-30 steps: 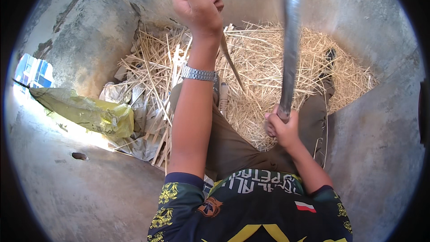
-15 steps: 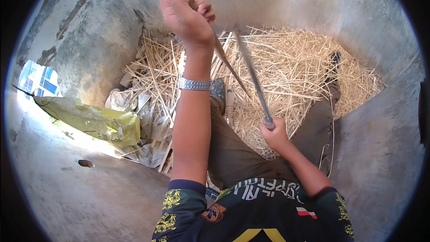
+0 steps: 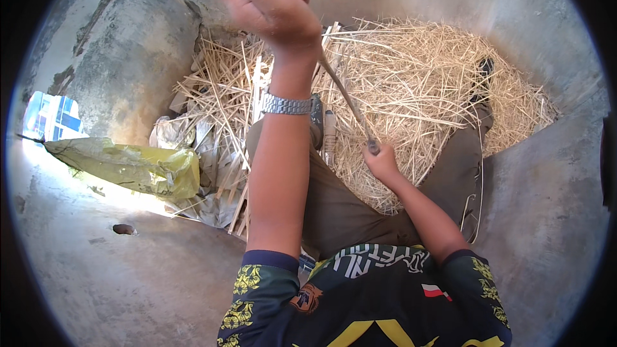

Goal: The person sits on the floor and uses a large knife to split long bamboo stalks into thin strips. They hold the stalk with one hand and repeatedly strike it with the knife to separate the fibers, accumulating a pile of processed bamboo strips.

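Straw lies below us.
Our raised left hand holds a stick; our right hand, toward the straw's near edge, grips a dark handle.

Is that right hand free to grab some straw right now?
Probably not: the right hand is closed around a tool, though the straw looks near, with nothing visible between them.

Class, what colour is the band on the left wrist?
The band is silver, clearest in the head view.

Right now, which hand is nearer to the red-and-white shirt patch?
Right: the right hand is ahead of the patch; the left hand is raised farther forward and leftward.
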A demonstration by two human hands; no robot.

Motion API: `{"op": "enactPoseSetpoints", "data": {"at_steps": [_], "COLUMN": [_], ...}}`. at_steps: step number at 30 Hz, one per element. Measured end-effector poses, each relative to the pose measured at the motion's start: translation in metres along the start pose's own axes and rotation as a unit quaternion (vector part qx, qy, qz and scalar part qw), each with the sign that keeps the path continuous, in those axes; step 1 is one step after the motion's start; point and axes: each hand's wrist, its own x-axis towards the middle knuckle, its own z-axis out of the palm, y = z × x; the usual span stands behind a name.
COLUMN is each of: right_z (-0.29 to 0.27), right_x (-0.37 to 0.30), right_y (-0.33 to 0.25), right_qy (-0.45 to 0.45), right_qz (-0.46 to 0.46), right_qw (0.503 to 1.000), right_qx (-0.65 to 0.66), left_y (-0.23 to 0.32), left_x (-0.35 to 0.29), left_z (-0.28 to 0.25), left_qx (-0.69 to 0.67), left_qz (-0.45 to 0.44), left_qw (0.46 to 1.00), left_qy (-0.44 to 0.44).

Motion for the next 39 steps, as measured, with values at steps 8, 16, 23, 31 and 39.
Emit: {"op": "enactPoseSetpoints", "data": {"at_steps": [8, 16, 23, 31, 39], "right_z": [-0.012, 0.005, 0.002, -0.003, 0.001], "right_x": [0.022, 0.031, 0.016, 0.031, 0.026], "right_y": [0.016, 0.021, 0.073, 0.018, 0.114], "right_qy": [0.025, 0.023, -0.017, 0.055, -0.064], "right_qz": [0.086, -0.017, 0.327, -0.046, 0.424], "right_qw": [0.996, 0.993, 0.943, 0.997, 0.902], "right_qx": [-0.003, 0.113, -0.059, 0.038, -0.036], "left_y": [-0.006, -0.014, -0.024, -0.035, -0.023], "left_x": [0.020, 0.042, 0.047, 0.055, 0.043], "left_z": [-0.022, -0.035, -0.033, -0.033, -0.019], "left_qx": [-0.002, 0.024, 0.018, 0.012, 0.063], "left_qz": [-0.052, -0.079, -0.116, -0.106, -0.086], "left_qw": [0.998, 0.996, 0.993, 0.994, 0.994], "left_qy": [0.020, 0.035, 0.031, 0.024, 0.016]}}
